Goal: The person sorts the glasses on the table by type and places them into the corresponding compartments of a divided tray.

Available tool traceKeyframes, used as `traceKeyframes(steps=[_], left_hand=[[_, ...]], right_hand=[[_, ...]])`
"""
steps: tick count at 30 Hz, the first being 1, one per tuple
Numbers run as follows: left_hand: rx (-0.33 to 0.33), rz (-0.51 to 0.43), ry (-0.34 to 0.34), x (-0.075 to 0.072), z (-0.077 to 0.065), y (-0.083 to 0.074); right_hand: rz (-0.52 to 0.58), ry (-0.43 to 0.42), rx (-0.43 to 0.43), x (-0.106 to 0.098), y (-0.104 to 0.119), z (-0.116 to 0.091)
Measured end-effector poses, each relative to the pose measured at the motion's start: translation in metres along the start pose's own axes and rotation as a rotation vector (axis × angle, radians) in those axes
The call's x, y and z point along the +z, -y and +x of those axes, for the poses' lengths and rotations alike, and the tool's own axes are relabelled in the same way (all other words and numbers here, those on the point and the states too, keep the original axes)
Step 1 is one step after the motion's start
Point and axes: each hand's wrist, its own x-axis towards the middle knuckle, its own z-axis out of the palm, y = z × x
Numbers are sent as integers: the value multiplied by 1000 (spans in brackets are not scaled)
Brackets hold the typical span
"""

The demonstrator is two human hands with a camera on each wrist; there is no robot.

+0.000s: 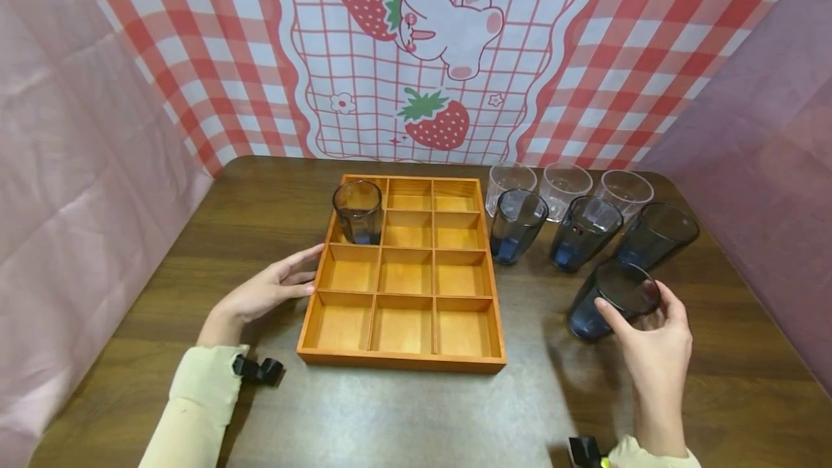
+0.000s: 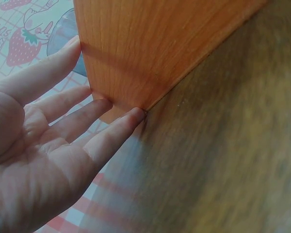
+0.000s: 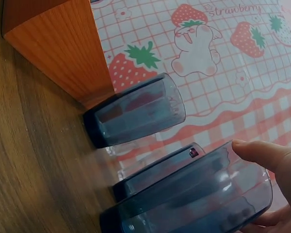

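My right hand (image 1: 656, 338) grips a dark blue tumbler (image 1: 611, 298) near its rim, thumb on one side and fingers on the other, at the right of the table. With straight fingers, my left hand (image 1: 273, 286) touches the left side wall of a wooden box (image 1: 403, 365) divided into several compartments. One dark tumbler (image 1: 357, 211) stands in the box, in the left compartment of the second row from the back. In the left wrist view the fingertips (image 2: 136, 114) press against the wooden wall close to the tabletop.
Three more dark tumblers (image 1: 518, 226) stand in a row right of the box. Behind them are three clear cups (image 1: 565, 190) by the back edge. A strawberry-patterned cloth (image 1: 429, 49) hangs behind the brown table (image 1: 403, 425), with pink cloth (image 1: 78, 165) at the sides.
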Motion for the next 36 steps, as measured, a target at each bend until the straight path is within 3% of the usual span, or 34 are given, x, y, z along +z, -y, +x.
traceKeyframes(steps=[7,15,28,36], left_hand=[[-1,4,-4,-1,0,1],[7,-13,5,0,1,-1],[-1,-14,-1,0,1,1],[1,-8,-7,0,0,0]], right_hand=[[-60,-36,-14,0,0,4],[47,1,-58,5,14,6],[269,146,-67,18,52,0],[184,228,-120,29,67,-4]])
